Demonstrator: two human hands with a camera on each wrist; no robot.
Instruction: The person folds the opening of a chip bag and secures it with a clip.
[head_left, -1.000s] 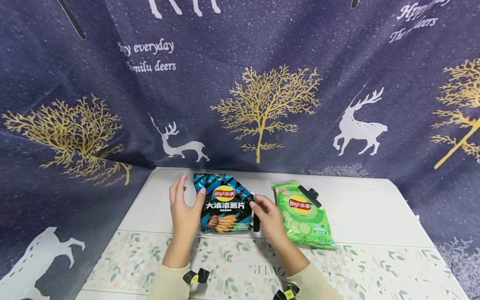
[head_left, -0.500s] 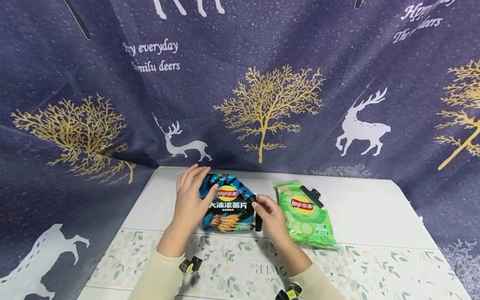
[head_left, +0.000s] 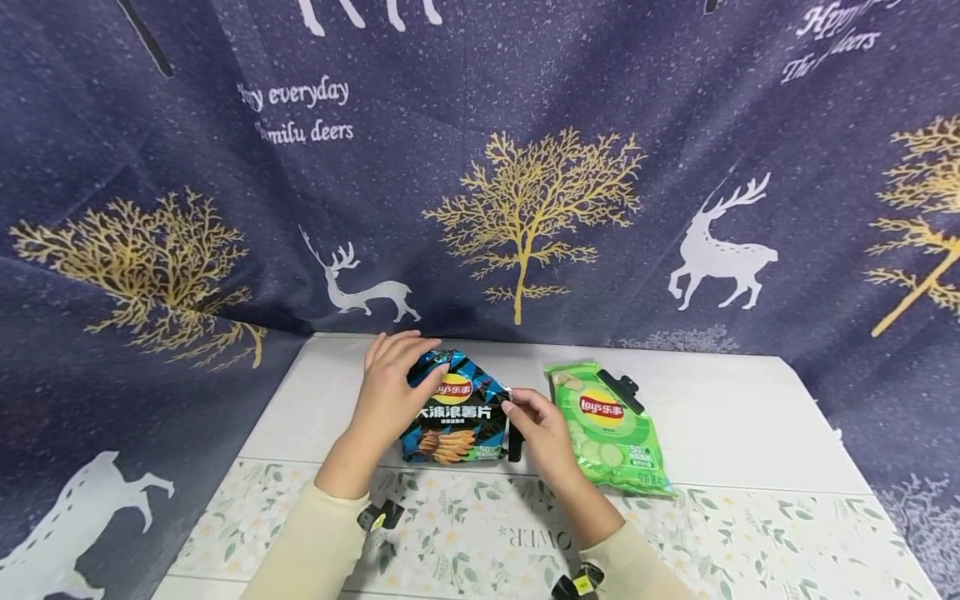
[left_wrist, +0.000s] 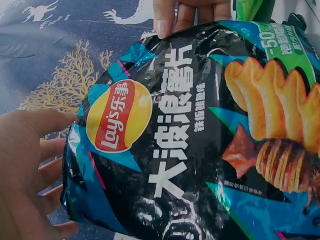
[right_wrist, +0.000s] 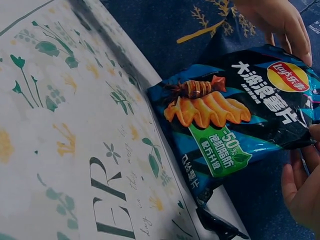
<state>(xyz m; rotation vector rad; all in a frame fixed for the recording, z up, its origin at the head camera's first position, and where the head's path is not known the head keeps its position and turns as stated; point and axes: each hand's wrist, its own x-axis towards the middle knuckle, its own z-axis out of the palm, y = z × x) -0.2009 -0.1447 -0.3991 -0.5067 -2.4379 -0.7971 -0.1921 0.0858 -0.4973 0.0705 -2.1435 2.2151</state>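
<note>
A black and blue bag of Lay's chips point(head_left: 453, 425) stands tilted at the back middle of the table, its printed front facing me. My left hand point(head_left: 390, 387) arches around its upper left corner, with fingers reaching behind the edge in the left wrist view. At the sloping upper right edge, my right hand point(head_left: 543, 429) pinches the bag between thumb and fingers. A black clip point(right_wrist: 220, 226) sits by the bag's lower right corner, below the right hand.
To the right lies a green bag of Lay's chips point(head_left: 607, 442) with a black clip point(head_left: 621, 392) on its upper right edge. The white table point(head_left: 742, 417) has a flower-printed strip point(head_left: 465, 525) toward the front. A dark blue deer-patterned curtain point(head_left: 600, 275) hangs behind and at the sides.
My left hand has moved in and right, from spread at the bag's left side to arched around its upper left corner. The right hand keeps its pinch.
</note>
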